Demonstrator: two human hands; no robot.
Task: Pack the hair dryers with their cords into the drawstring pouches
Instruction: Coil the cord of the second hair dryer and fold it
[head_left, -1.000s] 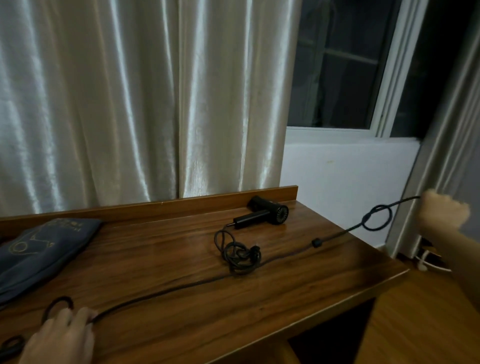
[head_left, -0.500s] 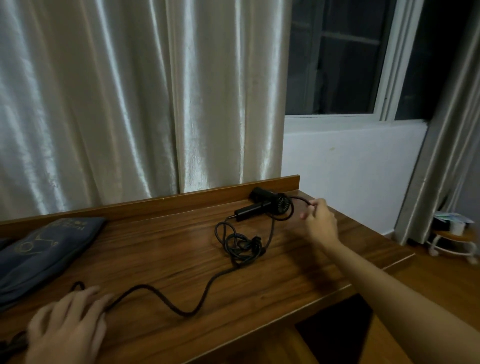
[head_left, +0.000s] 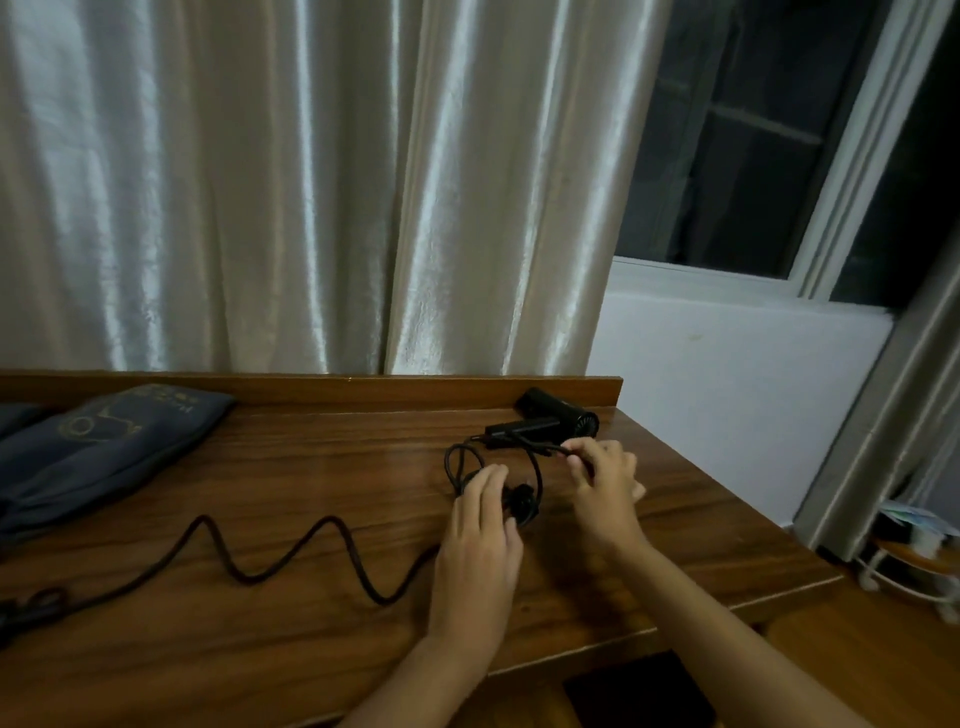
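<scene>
A black hair dryer (head_left: 558, 422) lies at the back right of the wooden table (head_left: 291, 483), against the raised back edge. Its black cord (head_left: 291, 558) snakes in waves leftward across the table to the left edge. A tangled bundle of cord (head_left: 522, 501) sits just in front of the dryer. My left hand (head_left: 480, 540) lies on that bundle with fingers extended. My right hand (head_left: 602, 486) pinches a loop of cord close to the dryer's handle. A dark blue drawstring pouch (head_left: 104, 441) with a gold print lies at the back left.
Pale satin curtains (head_left: 291, 182) hang behind the table. A dark window (head_left: 779, 156) and white wall are at the right. A small round stand (head_left: 919, 556) with items is on the floor beyond the table's right edge.
My left hand left the table's left edge and now rests on the cord bundle. The right hand came in from the far right with the cord end. The stretched cord now lies slack in waves.
</scene>
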